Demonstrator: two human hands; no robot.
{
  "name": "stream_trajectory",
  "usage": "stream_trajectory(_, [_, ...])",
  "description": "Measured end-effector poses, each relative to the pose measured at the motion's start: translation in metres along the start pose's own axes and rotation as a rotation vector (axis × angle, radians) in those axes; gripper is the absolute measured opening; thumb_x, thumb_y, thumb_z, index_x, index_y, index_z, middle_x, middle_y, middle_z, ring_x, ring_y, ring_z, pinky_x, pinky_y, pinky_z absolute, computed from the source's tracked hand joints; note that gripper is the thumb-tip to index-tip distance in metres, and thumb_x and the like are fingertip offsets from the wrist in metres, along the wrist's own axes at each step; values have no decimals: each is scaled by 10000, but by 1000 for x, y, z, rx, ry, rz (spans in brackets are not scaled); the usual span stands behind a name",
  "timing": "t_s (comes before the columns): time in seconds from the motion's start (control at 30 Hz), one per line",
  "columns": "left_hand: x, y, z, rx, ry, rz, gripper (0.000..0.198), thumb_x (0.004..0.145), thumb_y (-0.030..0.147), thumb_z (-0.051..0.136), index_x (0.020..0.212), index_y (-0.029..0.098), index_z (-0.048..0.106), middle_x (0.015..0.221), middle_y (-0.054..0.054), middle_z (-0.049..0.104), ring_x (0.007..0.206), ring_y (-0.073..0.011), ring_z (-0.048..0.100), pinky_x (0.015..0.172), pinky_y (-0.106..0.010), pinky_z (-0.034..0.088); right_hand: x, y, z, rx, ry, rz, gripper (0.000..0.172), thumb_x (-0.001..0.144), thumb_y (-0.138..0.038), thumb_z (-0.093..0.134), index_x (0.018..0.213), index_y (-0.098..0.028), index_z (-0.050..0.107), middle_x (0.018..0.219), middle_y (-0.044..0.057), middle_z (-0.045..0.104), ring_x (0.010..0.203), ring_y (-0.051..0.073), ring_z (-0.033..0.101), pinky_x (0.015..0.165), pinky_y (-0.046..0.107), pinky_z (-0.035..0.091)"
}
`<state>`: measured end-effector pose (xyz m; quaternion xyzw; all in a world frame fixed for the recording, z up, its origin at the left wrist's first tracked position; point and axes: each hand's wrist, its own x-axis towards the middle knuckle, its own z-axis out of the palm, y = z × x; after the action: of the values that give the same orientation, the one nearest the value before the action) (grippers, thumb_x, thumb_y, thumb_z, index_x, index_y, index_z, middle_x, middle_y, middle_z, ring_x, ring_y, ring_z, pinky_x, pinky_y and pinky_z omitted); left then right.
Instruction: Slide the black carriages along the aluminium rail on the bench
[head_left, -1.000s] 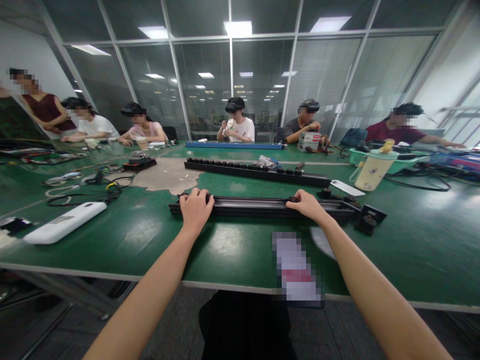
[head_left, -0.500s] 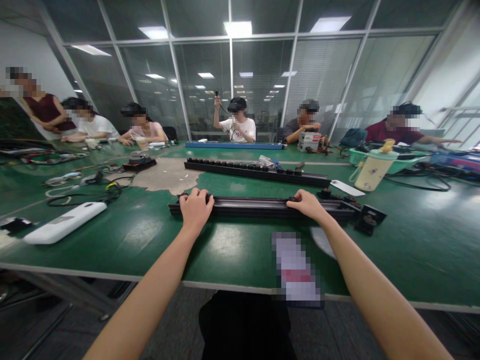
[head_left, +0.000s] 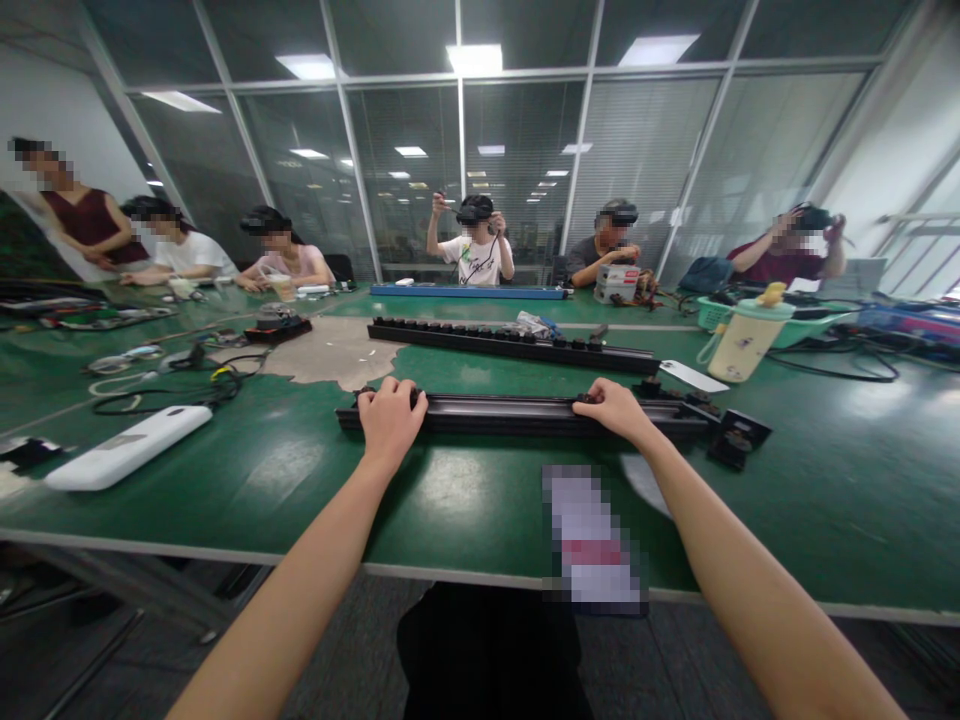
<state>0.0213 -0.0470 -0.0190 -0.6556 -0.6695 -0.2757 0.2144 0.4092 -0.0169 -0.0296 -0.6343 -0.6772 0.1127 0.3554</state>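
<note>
A long black rail (head_left: 495, 412) with a shiny channel along its top lies across the green table in front of me. My left hand (head_left: 393, 418) is closed over its left end, with fingers curled around a small black block that they partly hide. Toward the rail's right part, my right hand (head_left: 616, 408) pinches another small black block (head_left: 583, 400) sitting on the channel. Behind lies a second black rail (head_left: 495, 340) carrying several black blocks. Loose black pieces (head_left: 739, 437) rest by the near rail's right end.
A pixelated phone-like object (head_left: 592, 535) overhangs the table's front edge. To the left lie a white elongated case (head_left: 131, 447) and black cables (head_left: 187, 385). A cream cup (head_left: 748, 340) and a green basket (head_left: 825, 318) stand right. Several people sit across the table.
Both my hands and the rail have stayed in place. Across the table, the middle person and the person at far right have raised their hands to their headsets.
</note>
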Motion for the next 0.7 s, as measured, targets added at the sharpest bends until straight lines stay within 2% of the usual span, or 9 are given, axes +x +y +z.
stream_trajectory(0.7, [-1,1,-2,-6,-12,-5,327,1003,387,462,1084,204,721,1123,-124,698,1036,-299,632,978,-453,377,-1,-1,-5,-7,8,10,315,655,-452,712,677,-261,462,682,-9,578,693,194,537,652,312,354])
